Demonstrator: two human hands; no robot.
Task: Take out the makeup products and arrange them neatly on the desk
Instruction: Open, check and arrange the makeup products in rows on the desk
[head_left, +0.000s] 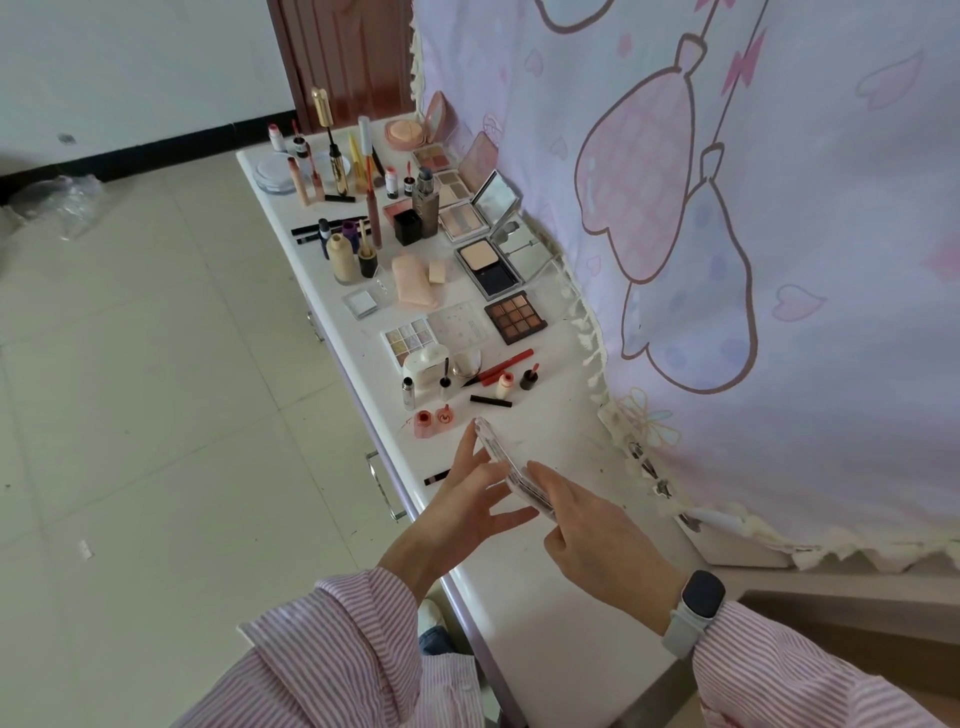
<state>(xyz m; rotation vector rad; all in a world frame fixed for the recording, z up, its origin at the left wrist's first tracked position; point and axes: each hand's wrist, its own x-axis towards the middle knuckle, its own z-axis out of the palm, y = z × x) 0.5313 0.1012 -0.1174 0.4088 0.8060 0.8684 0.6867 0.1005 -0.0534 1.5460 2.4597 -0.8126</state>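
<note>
Both my hands hold a flat, clear-edged makeup palette (498, 457) on edge just above the white desk (561, 587). My left hand (467, 493) supports its left side with fingers spread and straight. My right hand (587, 530) grips its near end, thumb and fingers curled round it. Beyond it, many makeup products stand and lie on the desk: two small pink bottles (434, 420), a brown eyeshadow palette (515, 317), a powder compact with open mirror (491, 267), a gold mascara (332, 150) and several lip tubes.
A pink-and-lilac printed curtain (727, 260) hangs along the desk's right side, its fringe touching the tabletop. A thin dark stick (436, 477) lies at the desk's left edge. Drawer handles (382, 483) stick out on the left. A crumpled plastic bag (57, 202) lies on the tiled floor.
</note>
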